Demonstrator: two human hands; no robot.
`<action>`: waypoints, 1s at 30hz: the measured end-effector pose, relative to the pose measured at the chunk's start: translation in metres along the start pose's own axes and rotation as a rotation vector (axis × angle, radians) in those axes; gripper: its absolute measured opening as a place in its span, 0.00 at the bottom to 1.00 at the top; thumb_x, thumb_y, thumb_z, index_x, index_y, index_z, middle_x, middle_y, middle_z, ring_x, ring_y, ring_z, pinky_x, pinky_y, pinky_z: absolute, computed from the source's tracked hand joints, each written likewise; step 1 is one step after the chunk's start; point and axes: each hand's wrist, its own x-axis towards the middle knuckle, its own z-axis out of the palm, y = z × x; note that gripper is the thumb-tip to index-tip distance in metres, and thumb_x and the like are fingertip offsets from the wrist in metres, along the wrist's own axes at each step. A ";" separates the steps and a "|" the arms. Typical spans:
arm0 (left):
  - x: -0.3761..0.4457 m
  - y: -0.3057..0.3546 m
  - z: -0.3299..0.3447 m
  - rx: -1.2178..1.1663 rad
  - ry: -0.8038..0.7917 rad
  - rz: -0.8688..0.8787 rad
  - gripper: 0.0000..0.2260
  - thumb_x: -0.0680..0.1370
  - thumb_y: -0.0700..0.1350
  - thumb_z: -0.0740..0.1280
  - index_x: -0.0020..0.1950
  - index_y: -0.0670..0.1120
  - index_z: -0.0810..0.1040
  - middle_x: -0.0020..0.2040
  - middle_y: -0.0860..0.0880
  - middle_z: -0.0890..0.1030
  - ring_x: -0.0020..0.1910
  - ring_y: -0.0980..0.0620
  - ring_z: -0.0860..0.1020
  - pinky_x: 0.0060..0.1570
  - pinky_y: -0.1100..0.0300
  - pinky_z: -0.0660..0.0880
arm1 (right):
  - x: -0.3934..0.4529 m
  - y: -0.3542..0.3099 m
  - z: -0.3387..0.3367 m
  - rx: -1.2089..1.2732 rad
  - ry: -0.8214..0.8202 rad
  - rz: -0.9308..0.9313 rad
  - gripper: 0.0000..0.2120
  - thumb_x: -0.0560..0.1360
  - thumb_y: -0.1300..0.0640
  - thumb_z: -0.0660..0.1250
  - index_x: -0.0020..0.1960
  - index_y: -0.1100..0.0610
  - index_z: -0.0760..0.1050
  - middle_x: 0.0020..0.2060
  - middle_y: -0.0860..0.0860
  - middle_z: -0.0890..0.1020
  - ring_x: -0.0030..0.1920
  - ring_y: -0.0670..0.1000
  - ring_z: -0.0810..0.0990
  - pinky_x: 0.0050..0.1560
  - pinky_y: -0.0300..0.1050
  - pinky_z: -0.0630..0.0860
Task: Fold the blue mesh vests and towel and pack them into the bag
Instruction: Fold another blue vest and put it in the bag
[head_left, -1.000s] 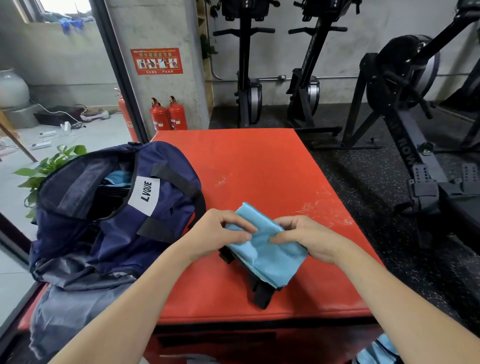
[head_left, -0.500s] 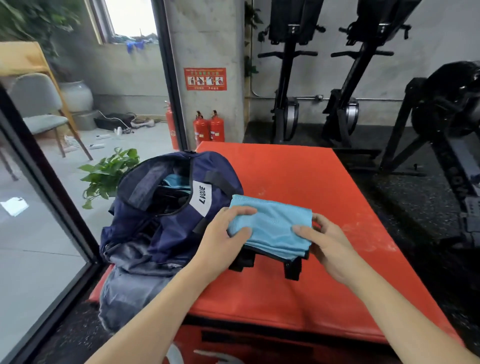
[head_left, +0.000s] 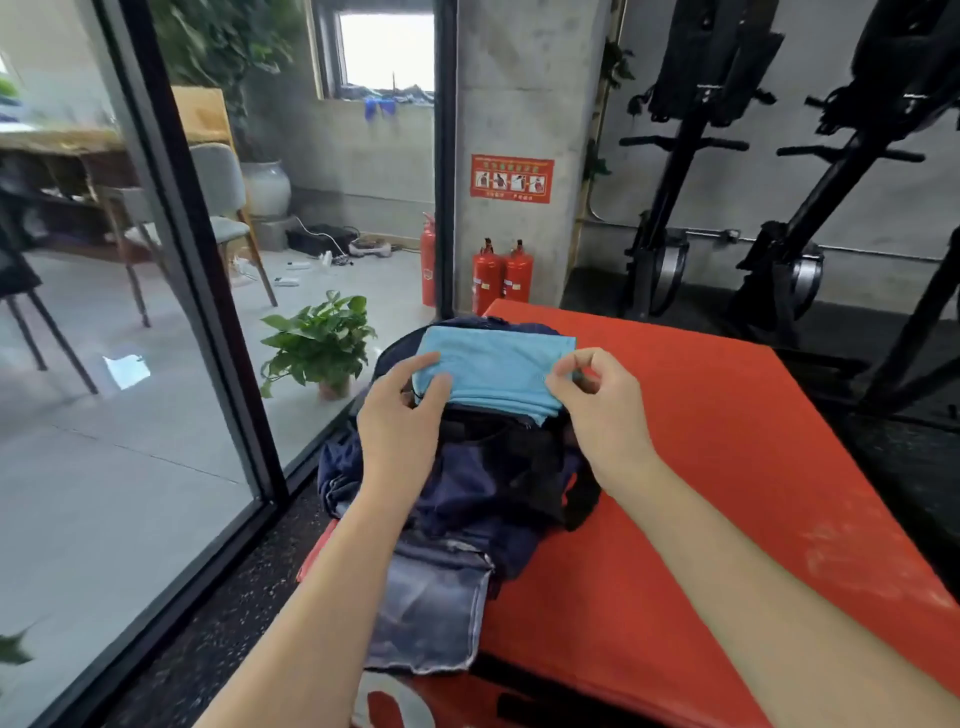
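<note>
Packing step in hand: the folded blue vest (head_left: 496, 371) is over the mouth of the navy bag (head_left: 483, 483), which sits at the left edge of the red platform (head_left: 727, 467). Left hand (head_left: 402, 426) pinches the vest's near-left corner between thumb and fingers. Right hand (head_left: 602, 405) sits at the near-right corner, thumb and forefinger curled together; probably nipping the edge, though the contact is partly hidden. The vest lies flat between both hands, spanning the opening. Judgement: next move is to lower it into the opening and press it down level without the fold springing apart. Whether the towel is inside, cannot tell.
</note>
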 end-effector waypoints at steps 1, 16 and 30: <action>0.009 -0.003 -0.002 0.036 0.018 0.005 0.09 0.78 0.52 0.68 0.58 0.61 0.80 0.41 0.54 0.77 0.36 0.51 0.71 0.42 0.55 0.69 | 0.008 0.000 0.013 -0.019 -0.026 0.021 0.09 0.76 0.67 0.68 0.43 0.54 0.79 0.35 0.45 0.78 0.33 0.44 0.71 0.37 0.36 0.69; 0.054 -0.040 0.019 0.241 -0.027 -0.007 0.15 0.82 0.38 0.61 0.68 0.45 0.76 0.67 0.46 0.72 0.55 0.57 0.69 0.50 0.78 0.60 | 0.045 0.047 0.141 0.234 0.173 0.430 0.17 0.76 0.66 0.60 0.59 0.53 0.80 0.54 0.51 0.83 0.52 0.52 0.81 0.60 0.50 0.78; 0.052 -0.072 0.027 0.344 -0.235 -0.061 0.21 0.81 0.36 0.64 0.74 0.45 0.70 0.75 0.46 0.65 0.71 0.50 0.67 0.60 0.73 0.58 | 0.019 0.107 0.084 -0.478 -0.125 0.052 0.11 0.78 0.59 0.68 0.60 0.52 0.81 0.57 0.46 0.82 0.56 0.45 0.77 0.54 0.38 0.67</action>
